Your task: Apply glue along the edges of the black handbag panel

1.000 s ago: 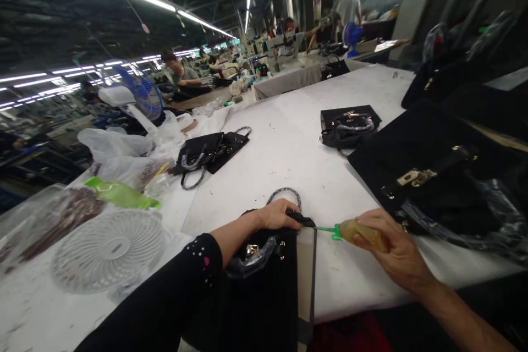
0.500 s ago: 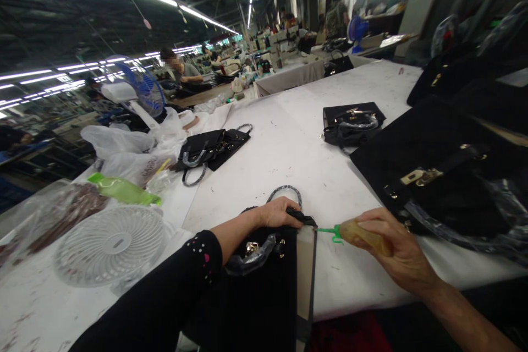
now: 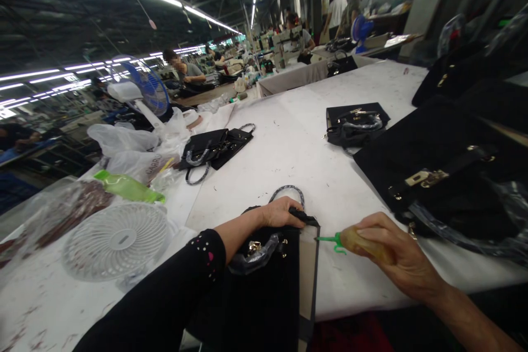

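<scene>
A black handbag (image 3: 264,291) lies in front of me at the near edge of the white table (image 3: 297,148). My left hand (image 3: 282,212) presses down on the bag's top corner, fingers closed over a black flap. My right hand (image 3: 390,256) grips a small amber glue bottle (image 3: 363,242) with a green nozzle (image 3: 330,240). The nozzle tip points at the bag's upper right corner, close to the light-coloured strip along its edge. A plastic-wrapped handle (image 3: 256,250) with gold hardware lies on the bag by my forearm.
Large black bags (image 3: 449,165) are stacked at the right. Two smaller black bags (image 3: 357,124) (image 3: 214,148) lie farther out. A white fan (image 3: 117,239), a green bottle (image 3: 127,187) and plastic bags (image 3: 127,143) sit at the left. Other workers sit at distant tables.
The green nozzle has drawn back slightly from the bag's corner, leaving a small gap. My left hand keeps its hold. The view has shifted a little.
</scene>
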Motion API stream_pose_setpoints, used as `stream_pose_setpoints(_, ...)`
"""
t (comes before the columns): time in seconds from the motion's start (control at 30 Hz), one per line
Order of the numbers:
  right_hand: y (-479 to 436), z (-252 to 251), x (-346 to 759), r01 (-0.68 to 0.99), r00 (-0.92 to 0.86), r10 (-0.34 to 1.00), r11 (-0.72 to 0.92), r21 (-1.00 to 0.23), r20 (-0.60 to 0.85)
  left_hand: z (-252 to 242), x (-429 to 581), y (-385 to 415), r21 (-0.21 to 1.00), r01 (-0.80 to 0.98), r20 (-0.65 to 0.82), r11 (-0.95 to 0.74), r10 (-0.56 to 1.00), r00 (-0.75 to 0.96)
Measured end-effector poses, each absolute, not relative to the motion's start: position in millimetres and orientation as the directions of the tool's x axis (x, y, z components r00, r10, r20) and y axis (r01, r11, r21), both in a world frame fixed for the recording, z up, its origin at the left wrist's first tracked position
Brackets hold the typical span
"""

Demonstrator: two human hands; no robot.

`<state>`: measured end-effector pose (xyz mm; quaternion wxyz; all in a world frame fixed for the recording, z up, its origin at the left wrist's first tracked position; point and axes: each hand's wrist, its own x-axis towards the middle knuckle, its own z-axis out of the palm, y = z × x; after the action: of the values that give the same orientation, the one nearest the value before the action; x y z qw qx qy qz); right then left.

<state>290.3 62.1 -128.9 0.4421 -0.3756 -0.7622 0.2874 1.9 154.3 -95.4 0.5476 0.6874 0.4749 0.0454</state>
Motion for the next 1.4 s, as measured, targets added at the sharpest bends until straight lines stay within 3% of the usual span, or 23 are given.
stream_pose_setpoints(0.13,63,-130,290,0.391,-0.248,0.813,0.581,-0.714,0.526,-97,1,155,0.795,0.604,-0.462,0.050,0.696,0.549)
stream_pose_setpoints(0.4,60,-131,291,0.460,-0.311,0.740,0.666,-0.587,0.597,-99,1,156,0.790,0.611,-0.473,0.060,0.694,0.543)
stream_pose_setpoints(0.7,58,-131,293,0.470,-0.375,0.697,0.711,-0.523,0.611,-100,1,155,0.792,0.607,-0.475,0.070,0.696,0.539)
stream_pose_setpoints(0.97,51,-128,287,0.408,-0.311,0.732,0.679,-0.610,0.606,-98,1,154,0.788,0.613,-0.468,0.053,0.700,0.540)
stream_pose_setpoints(1.13,44,-138,294,0.270,-0.442,0.760,0.618,-0.738,0.475,-99,1,154,0.784,0.619,-0.465,0.043,0.701,0.540)
stream_pose_setpoints(1.3,45,-148,294,0.315,-0.241,0.791,0.612,-0.726,0.562,-101,1,154,0.780,0.625,-0.457,0.025,0.705,0.542)
stream_pose_setpoints(1.4,43,-149,294,0.289,-0.317,0.805,0.586,-0.757,0.502,-101,1,154,0.776,0.631,-0.457,0.017,0.705,0.543)
